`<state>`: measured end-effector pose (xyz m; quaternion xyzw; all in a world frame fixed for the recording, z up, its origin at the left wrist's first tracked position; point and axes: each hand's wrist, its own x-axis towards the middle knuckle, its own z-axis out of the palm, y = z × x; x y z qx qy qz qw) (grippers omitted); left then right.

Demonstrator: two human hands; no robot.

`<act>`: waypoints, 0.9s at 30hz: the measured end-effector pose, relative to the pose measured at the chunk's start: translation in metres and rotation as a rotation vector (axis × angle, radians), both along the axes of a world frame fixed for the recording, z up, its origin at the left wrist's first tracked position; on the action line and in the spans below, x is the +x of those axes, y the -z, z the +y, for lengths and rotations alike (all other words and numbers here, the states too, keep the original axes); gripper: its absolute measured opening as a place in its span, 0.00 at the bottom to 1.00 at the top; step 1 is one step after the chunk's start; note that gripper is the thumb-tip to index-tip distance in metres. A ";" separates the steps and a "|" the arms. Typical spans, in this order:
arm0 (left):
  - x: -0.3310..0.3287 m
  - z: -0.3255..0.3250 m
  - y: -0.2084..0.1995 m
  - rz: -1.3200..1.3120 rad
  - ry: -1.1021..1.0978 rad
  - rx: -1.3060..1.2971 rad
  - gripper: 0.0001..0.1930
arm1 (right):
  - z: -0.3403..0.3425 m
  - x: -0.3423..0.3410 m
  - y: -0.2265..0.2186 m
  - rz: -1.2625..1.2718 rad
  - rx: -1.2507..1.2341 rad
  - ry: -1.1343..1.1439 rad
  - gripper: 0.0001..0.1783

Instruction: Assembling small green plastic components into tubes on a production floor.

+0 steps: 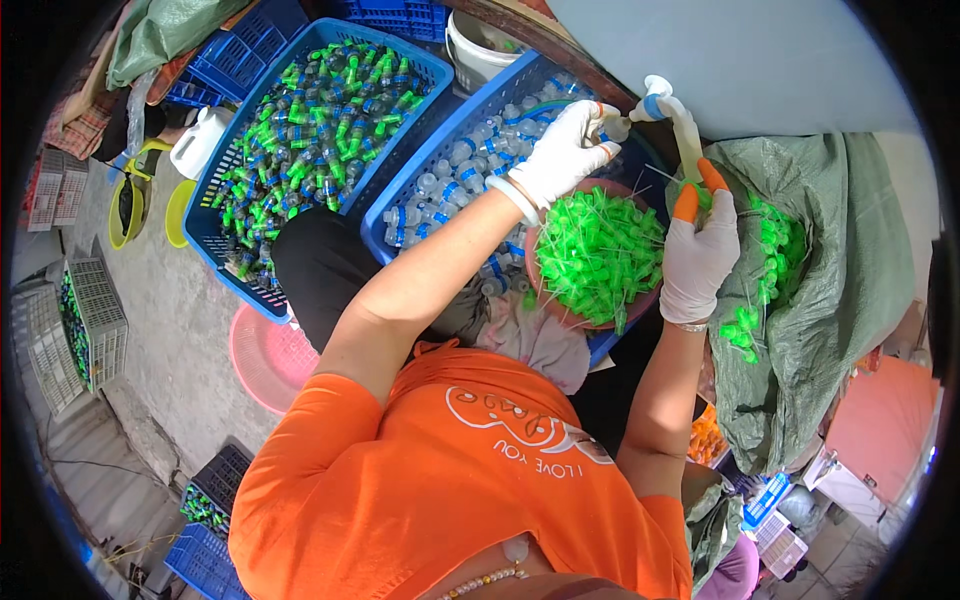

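Observation:
My left hand (pixel 565 155), in a white glove with orange fingertips, pinches a small clear bottle (pixel 614 128) between thumb and fingers. The bottle is close to a white nozzle (pixel 655 103) on a pale tube; whether they touch I cannot tell. My right hand (pixel 698 255), gloved the same way, grips a bright green cap with a thin straw (pixel 702 197). Between my hands sits a pinkish bowl (pixel 537 278) heaped with green caps and straws (pixel 600 250). Beneath my left arm is a blue basket (pixel 378 222) of small clear bottles with blue bands (pixel 465 165).
A second blue basket (pixel 205 225) holds many green-capped bottles (pixel 325 130). On the right lies a green sack (pixel 850 330) with more green caps (pixel 778 250). A pink basin (pixel 268 355), a white jug (pixel 198 142) and a white bucket (pixel 478 60) stand around. Crates (pixel 95 320) line the left.

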<state>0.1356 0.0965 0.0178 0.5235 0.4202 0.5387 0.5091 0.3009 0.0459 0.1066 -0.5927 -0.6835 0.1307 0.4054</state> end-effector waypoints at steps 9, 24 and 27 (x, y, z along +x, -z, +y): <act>0.005 0.007 0.016 -0.125 -0.004 0.058 0.19 | 0.010 0.008 0.016 0.027 0.182 -0.032 0.15; -0.002 0.008 0.042 0.123 -0.066 0.146 0.18 | -0.009 -0.009 -0.009 -0.048 0.161 0.051 0.21; -0.003 -0.005 0.040 0.138 -0.001 0.180 0.17 | -0.011 -0.013 -0.006 -0.085 0.147 0.035 0.21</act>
